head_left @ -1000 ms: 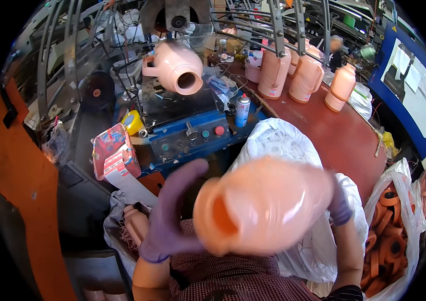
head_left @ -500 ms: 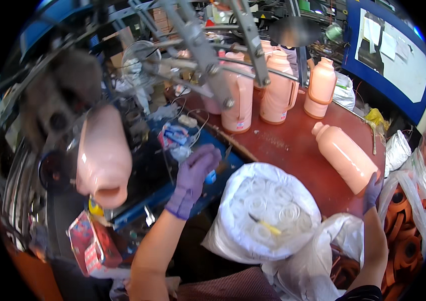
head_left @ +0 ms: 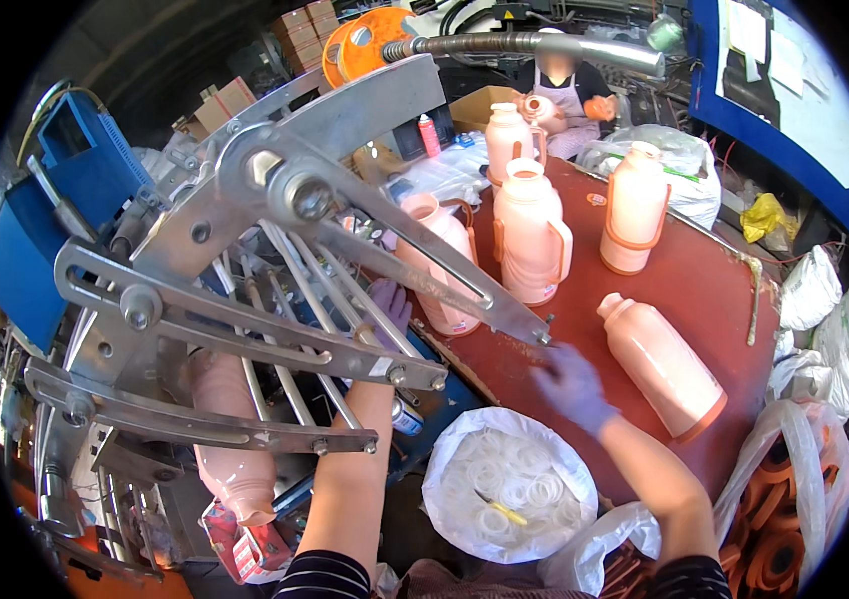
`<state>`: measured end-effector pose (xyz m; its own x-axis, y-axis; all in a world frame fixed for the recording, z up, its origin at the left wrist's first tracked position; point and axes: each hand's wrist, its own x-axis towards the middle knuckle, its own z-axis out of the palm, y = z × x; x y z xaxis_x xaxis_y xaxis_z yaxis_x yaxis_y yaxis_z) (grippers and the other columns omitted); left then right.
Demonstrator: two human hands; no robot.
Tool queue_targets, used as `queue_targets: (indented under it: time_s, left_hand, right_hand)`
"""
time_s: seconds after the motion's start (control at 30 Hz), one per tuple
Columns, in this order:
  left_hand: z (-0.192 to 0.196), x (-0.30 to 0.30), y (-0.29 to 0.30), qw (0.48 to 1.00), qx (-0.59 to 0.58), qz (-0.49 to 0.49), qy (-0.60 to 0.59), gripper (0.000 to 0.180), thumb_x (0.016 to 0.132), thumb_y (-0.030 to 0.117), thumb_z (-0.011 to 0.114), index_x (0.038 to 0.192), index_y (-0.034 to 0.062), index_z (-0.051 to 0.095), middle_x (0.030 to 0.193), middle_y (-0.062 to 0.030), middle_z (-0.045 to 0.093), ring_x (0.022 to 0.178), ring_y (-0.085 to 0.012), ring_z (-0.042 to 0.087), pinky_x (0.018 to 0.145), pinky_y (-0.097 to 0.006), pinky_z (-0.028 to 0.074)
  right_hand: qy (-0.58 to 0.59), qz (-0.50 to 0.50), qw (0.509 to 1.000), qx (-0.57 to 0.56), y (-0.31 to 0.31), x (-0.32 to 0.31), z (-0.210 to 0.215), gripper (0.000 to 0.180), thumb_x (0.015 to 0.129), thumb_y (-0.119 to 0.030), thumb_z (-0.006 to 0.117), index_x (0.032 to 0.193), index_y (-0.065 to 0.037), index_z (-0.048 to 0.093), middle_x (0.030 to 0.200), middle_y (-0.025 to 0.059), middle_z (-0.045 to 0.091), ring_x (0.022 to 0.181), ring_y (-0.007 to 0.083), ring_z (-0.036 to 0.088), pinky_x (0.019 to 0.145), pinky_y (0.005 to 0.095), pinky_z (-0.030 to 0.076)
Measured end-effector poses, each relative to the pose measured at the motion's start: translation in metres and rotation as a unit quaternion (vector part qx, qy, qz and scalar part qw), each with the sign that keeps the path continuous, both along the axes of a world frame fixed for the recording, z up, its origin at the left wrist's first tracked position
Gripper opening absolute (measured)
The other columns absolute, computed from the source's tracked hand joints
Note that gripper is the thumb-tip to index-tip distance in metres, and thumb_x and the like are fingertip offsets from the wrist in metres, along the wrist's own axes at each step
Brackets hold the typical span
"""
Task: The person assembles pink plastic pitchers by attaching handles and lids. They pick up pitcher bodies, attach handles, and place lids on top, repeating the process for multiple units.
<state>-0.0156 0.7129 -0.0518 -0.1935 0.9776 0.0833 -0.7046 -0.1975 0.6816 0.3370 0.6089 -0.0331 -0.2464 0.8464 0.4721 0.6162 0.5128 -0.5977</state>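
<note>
- Nearest, I see a white sack [head_left: 441, 499] of clear rings open beside the desk [head_left: 724, 299], presumably for easy reach.
- The right hand [head_left: 576, 391], empty and loosely spread, hovers above the desk.
- To its right, a pink flask [head_left: 662, 364] lies sideways, perhaps lacking a handle.
- Farther left, metal bars [head_left: 195, 314] partly hide the left hand [head_left: 389, 302] near a handled flask [head_left: 436, 265]; I cannot tell its grip.
- Beyond, three flasks [head_left: 532, 235] stand upright, likely for steadiness.

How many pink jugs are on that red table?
5: one lying jug at the right, and four standing: front-left jug, middle jug, back jug and far-right jug. More may be hidden behind them.
</note>
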Motion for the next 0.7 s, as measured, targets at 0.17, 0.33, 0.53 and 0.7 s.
queue_targets:
  time_s: [0.17, 0.33, 0.53, 0.7]
  left_hand:
    - [0.016, 0.027, -0.012, 0.998, 0.038, -0.033, 0.032, 0.048, 0.101, 0.031, 0.046, 0.146, 0.0150, 0.039, 0.148, -0.0106, 0.045, 0.139, -0.0255, 0.039, 0.117, -0.042, 0.029]
    - [0.001, 0.048, -0.022, 0.994, 0.046, -0.069, 0.067, 0.048, 0.100, 0.030, 0.047, 0.146, 0.0157, 0.039, 0.147, -0.0105, 0.046, 0.138, -0.0263, 0.040, 0.117, -0.043, 0.029]
    - [0.009, 0.036, -0.031, 0.992, 0.055, -0.085, 0.078, 0.049, 0.099, 0.029, 0.048, 0.146, 0.0165, 0.040, 0.146, -0.0105, 0.047, 0.138, -0.0272, 0.041, 0.117, -0.044, 0.029]
    - [-0.017, -0.031, -0.086, 0.996, 0.054, -0.043, 0.051, 0.050, 0.098, 0.029, 0.049, 0.146, 0.0171, 0.040, 0.145, -0.0104, 0.048, 0.138, -0.0280, 0.041, 0.117, -0.045, 0.029]
  right_hand:
    - [0.006, 0.133, 0.991, 0.020, 0.088, -0.152, -0.022, 0.028, 0.096, -0.029, 0.054, 0.117, -0.014, 0.064, 0.112, 0.0175, 0.067, 0.104, 0.0372, 0.063, 0.092, 0.0450, 0.050]
    - [0.104, 0.124, 0.987, 0.008, 0.113, -0.156, 0.001, 0.030, 0.091, -0.029, 0.062, 0.114, -0.009, 0.061, 0.101, 0.0172, 0.062, 0.096, 0.0330, 0.063, 0.085, 0.0406, 0.051]
    - [0.102, -0.010, 0.993, -0.063, 0.225, -0.125, -0.045, 0.029, 0.087, -0.020, 0.063, 0.111, -0.004, 0.067, 0.110, 0.0192, 0.065, 0.100, 0.0347, 0.065, 0.087, 0.0439, 0.053]
    - [0.413, 0.171, 0.843, -0.299, 0.222, -0.177, 0.011, 0.029, 0.097, -0.019, 0.056, 0.119, -0.002, 0.065, 0.097, 0.0076, 0.069, 0.084, 0.0145, 0.066, 0.072, 0.0276, 0.053]
